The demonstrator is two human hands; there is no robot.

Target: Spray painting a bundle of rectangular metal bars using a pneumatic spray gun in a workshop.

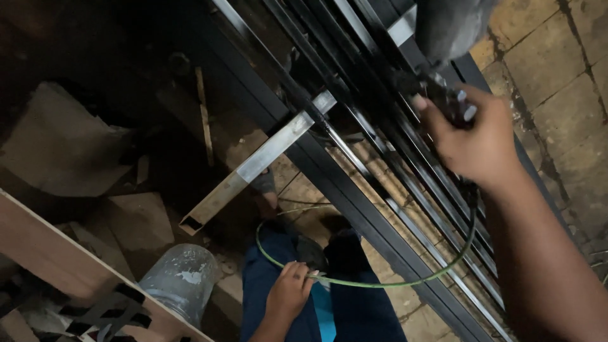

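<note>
My right hand grips a dark tool handle up against a black metal gate frame that runs diagonally across the view. A thin green cable hangs from that handle and loops down to my left hand, which is closed on it low in the view, above my blue trousers. A bare square metal tube meets the black frame near its upper end. A dark rounded object sits just above my right hand.
A grey plastic bucket stands at lower left beside a wooden board and cardboard pieces. My sandalled foot rests under the tube. Stone paving lies at the right.
</note>
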